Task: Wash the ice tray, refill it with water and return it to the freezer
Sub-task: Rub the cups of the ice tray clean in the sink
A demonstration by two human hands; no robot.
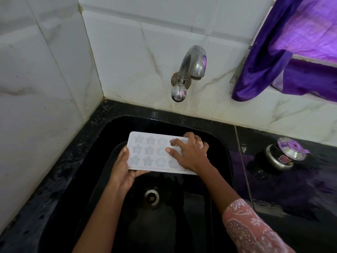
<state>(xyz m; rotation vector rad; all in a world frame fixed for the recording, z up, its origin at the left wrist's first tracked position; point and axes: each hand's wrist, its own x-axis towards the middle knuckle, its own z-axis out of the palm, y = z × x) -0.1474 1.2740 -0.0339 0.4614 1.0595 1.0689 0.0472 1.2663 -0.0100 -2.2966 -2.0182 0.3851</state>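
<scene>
Ice tray (155, 152), held over sink (209, 128): our left hand (124, 168) grips its 9 o'clock edge; right hand (189, 154) lies spread on top. Likely light, flexible, slippery; grip the rims.

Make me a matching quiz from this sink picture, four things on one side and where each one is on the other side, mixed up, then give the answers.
Things:
1. ice tray
2. tap
3. purple cloth
4. drain

Places:
A. on the tiled wall above the sink
B. hanging at the upper right
C. held over the sink, left hand at its near left edge, right hand on top
D. in the sink bottom, below the tray

Pairs: 1-C, 2-A, 3-B, 4-D
</scene>
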